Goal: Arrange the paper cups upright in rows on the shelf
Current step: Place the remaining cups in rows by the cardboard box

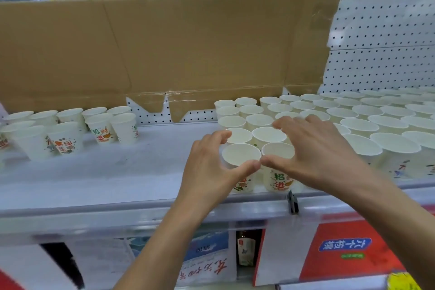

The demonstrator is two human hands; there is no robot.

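Mid-frame: gripping white printed paper cup (240, 155) w/ L hand (209, 167), pressing matching neighbour cup (279, 152) w/ spread, relaxed R hand (315, 150), prob. to square front row.

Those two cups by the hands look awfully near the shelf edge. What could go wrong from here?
The left front cup, gripped by the left hand, and the right front cup under the right hand stand near the front lip of the shelf; a slip could tip one off. The right hand's fingers reach over the packed rows behind, so a nudge might knock neighbours askew. Squeezing hard could dent the thin paper.
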